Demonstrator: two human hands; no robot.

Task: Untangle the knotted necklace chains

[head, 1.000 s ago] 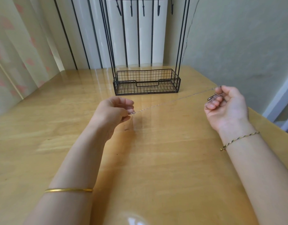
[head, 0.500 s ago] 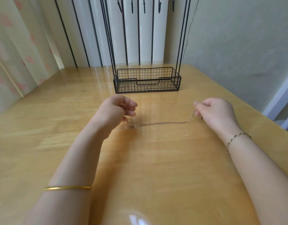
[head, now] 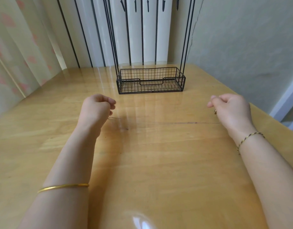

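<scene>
A thin silver necklace chain (head: 175, 123) lies stretched in a nearly straight line across the wooden table (head: 150, 162), barely visible against the wood. My left hand (head: 96, 109) has its fingers curled and pinches the chain's left end just above the table. My right hand (head: 231, 108), also curled, holds the other end, and a small metal piece (head: 215, 111) shows under its fingers. The hands are far apart, both low over the table.
A black wire basket (head: 150, 80) on a tall wire stand with hooks sits at the back middle of the table. Curtains hang at the left, a wall stands at the right. The table's right edge runs close to my right forearm.
Both hands have come down to the table and moved further apart. The chain, raised and taut before, now lies drawn out along the tabletop.
</scene>
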